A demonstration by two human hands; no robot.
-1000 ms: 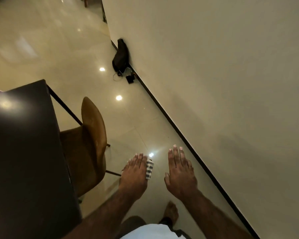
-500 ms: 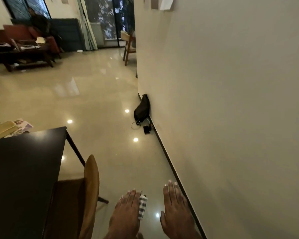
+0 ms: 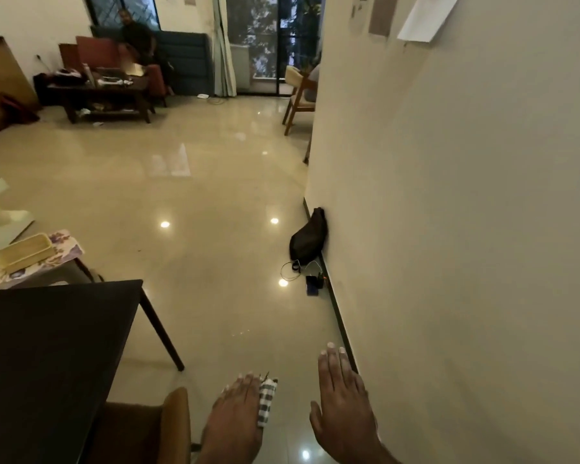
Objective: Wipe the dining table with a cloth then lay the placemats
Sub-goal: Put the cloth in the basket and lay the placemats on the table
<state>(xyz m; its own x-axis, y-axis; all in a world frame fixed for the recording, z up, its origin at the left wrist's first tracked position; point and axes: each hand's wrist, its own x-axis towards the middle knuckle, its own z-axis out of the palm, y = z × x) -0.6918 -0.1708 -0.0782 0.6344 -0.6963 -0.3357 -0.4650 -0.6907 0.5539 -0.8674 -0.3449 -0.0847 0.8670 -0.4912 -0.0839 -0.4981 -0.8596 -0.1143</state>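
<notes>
Here, a checked cloth (image 3: 267,401) is seen tucked under the left hand (image 3: 238,420), pinched along the thumb side with the fingers laid flat and close together, while the right hand (image 3: 344,400) is held out empty, palm down, fingers pressed side by side. Both hands are raised over the floor (image 3: 215,262), beside the desk (image 3: 47,346) rather than above it; no contact between cloth and desk is shown. The dark top appears bare and dully reflective, yet whether it has been wiped cannot be told from this view. No placemats are seen laid on it. A patterned sheet (image 3: 64,249) is visible on a smaller stand past the far edge of the desk, with a pale tray (image 3: 26,252) resting on it; it cannot be said whether that sheet is one of the placemats. A chair (image 3: 154,426) is drawn up to the desk's near side, just left of the left hand. A black bag (image 3: 308,237) is propped against the wall (image 3: 466,229), well apart from the work. The task is judged to be at an early or middle stage: the cloth is in hand, the wiping is either pending or unconfirmed, and the laying of placemats is left to be done in full.
</notes>
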